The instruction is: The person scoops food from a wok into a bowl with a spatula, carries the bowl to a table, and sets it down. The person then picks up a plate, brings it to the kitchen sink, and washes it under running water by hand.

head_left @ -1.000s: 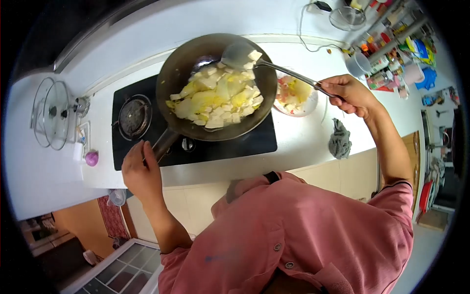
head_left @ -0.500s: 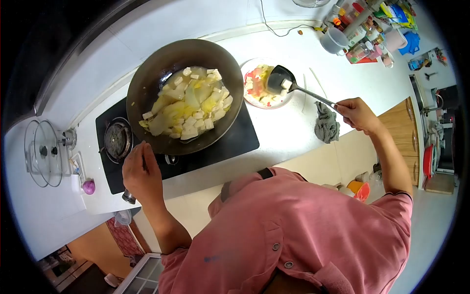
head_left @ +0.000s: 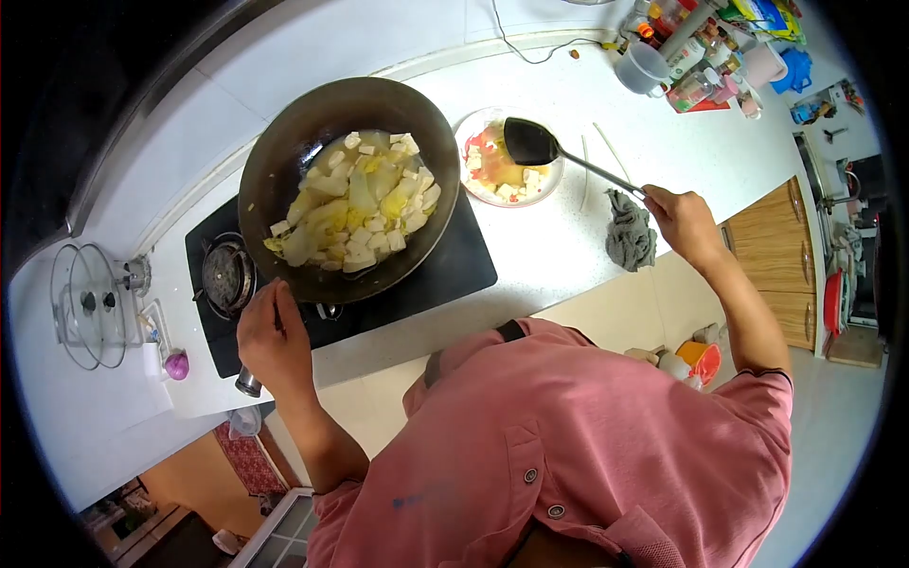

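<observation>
A dark wok (head_left: 276, 123) sits on the black cooktop (head_left: 464, 256) and holds tofu cubes and cabbage leaves (head_left: 360, 208) in some liquid. My left hand (head_left: 273, 331) is closed around the wok's handle (head_left: 248, 382), whose end sticks out below the fist. With fingers wrapped round its handle, my right hand (head_left: 684, 225) holds a black spatula (head_left: 530, 142). The spatula's blade is over a white plate (head_left: 462, 156) right of the wok; it carries no visible food. On the plate lie tofu cubes in liquid over a red pattern.
A grey rag (head_left: 630, 232) lies on the counter below the spatula handle. Jars and bottles (head_left: 696, 85) crowd the back right. A second burner (head_left: 227, 275) is left of the wok. Glass lids (head_left: 90, 308) and a purple onion (head_left: 177, 365) are farther left.
The spatula blade has turned over, and the tofu that was on it is off it. My left hand still grips the wok handle.
</observation>
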A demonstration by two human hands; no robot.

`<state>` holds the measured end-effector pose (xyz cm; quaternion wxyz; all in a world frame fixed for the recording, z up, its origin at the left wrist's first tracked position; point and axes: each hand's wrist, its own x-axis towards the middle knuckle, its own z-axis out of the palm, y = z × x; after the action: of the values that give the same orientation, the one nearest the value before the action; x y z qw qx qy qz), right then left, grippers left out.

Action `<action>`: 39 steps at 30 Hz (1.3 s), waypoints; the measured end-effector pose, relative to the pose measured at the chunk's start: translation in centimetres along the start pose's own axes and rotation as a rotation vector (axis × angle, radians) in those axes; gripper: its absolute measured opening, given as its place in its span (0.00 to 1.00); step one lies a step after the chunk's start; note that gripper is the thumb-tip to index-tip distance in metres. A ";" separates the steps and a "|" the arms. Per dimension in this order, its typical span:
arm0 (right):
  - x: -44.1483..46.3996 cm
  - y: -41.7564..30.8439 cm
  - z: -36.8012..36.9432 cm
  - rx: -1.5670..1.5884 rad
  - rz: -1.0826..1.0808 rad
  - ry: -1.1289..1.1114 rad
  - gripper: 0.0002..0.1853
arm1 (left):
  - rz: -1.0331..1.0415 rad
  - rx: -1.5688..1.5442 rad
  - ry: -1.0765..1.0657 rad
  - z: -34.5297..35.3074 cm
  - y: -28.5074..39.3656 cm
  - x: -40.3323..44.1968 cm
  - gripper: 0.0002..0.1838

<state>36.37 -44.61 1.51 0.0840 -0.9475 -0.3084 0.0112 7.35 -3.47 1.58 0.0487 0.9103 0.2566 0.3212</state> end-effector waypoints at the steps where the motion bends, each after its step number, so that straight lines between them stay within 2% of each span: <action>1: -0.1 0.4 0.5 -0.027 -0.043 -0.005 0.10 | 0.000 0.010 -0.001 -0.2 0.0 0.0 0.06; 5: -0.2 0.5 -0.5 -0.238 -0.060 -0.025 0.12 | -0.023 0.030 0.020 -0.5 -0.6 -0.3 0.06; 9: 0.4 0.9 -2.3 -0.126 -0.069 0.059 0.10 | -0.016 0.028 0.013 -0.7 -1.3 -0.5 0.06; 12: 1.9 -2.0 -5.0 0.066 -0.080 0.178 0.11 | -0.015 0.058 0.054 -1.1 -2.1 -0.5 0.05; 14: 3.5 -4.0 -6.5 0.124 -0.050 0.144 0.12 | -0.035 0.118 0.065 -1.6 -2.9 -0.5 0.05; 17: 6.6 -6.9 -6.8 0.110 -0.254 0.182 0.12 | -0.045 0.178 0.087 -2.2 -4.2 -0.7 0.06; 18: 7.7 -8.4 -6.6 0.028 -0.315 0.211 0.11 | -0.045 0.195 0.095 -2.5 -4.6 -0.9 0.06; 22: 12.3 -15.3 -6.0 -0.384 -0.377 0.083 0.08 | -0.123 0.234 0.048 -3.3 -4.5 -1.2 0.08; 25: 15.6 -18.1 -6.1 -0.391 -0.439 -0.046 0.08 | -0.170 0.301 0.053 -4.3 -4.5 -1.6 0.09; 26: 17.0 -17.5 -5.4 -0.315 -0.538 0.030 0.09 | -0.182 0.310 0.070 -4.4 -4.8 -1.9 0.09; 28: 18.8 -19.4 -7.9 -0.177 -0.242 -0.425 0.10 | -0.224 0.300 0.065 -4.3 -5.5 -2.4 0.10; 29: 18.7 -20.1 -9.2 -0.166 -0.149 -0.559 0.09 | -0.256 0.280 0.045 -4.1 -5.8 -2.8 0.10; 32: 20.6 -16.7 -6.7 0.150 0.115 -0.888 0.07 | -0.315 0.316 -0.043 -3.4 -6.3 -3.6 0.12; 33: 20.4 -15.8 -5.4 0.266 0.176 -0.953 0.08 | -0.329 0.344 -0.071 -3.3 -6.4 -3.6 0.12; 39: 17.4 -12.3 0.3 0.742 0.229 -0.882 0.11 | -0.278 0.356 0.005 -2.9 -6.2 -3.4 0.14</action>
<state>43.30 -24.54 3.81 0.2720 -0.7879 -0.1855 0.5204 0.64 0.01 0.41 -0.0697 0.8597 0.4322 0.2633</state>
